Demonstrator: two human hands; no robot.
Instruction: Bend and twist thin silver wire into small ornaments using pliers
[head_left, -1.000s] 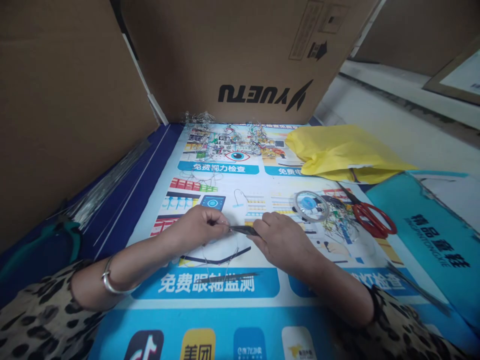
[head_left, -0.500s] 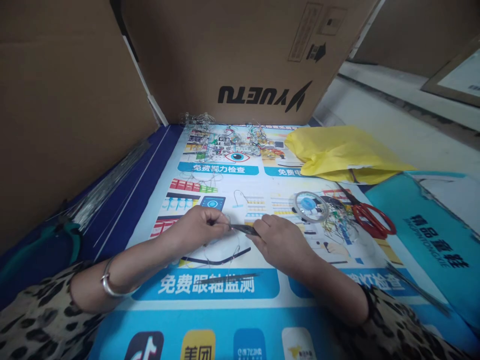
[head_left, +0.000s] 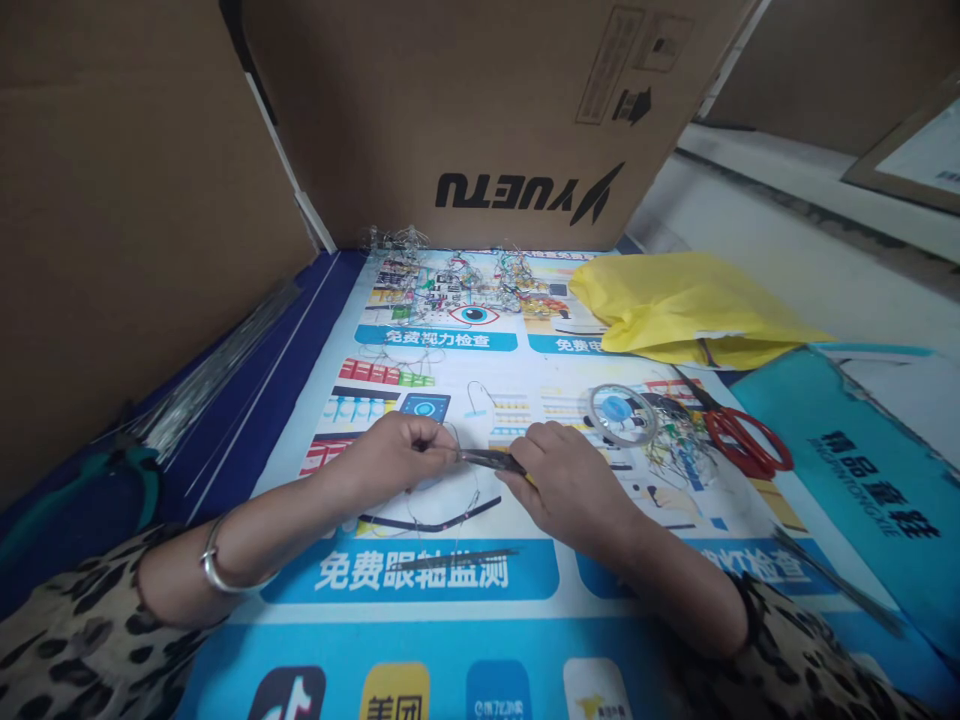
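Note:
Thumb and fingers of my left hand (head_left: 409, 452) are pinched together on a thin wire (head_left: 477, 490), part of which curves down in a loose loop over the printed sheet. My right hand (head_left: 570, 485) is wrapped round a pair of slim dark pliers (head_left: 491, 459). The pliers' tips point left and meet the wire right at my left fingertips. Their handles are mostly hidden inside my right palm. Below both hands lies a small bundle of thin dark wires (head_left: 457, 560).
Tangled wire pieces (head_left: 457, 280) lie at the back. On the right are a clear spool (head_left: 621, 413), red-handled scissors (head_left: 750, 445), a yellow bag (head_left: 682, 300) and a teal box (head_left: 862, 450). Green-handled pliers (head_left: 139, 470) and long wires (head_left: 217, 370) lie left. Cardboard (head_left: 450, 110) walls the back.
My right hand has shifted slightly right, and more of the pliers shows between my hands. The wire loop hangs a little differently. My left hand has barely moved.

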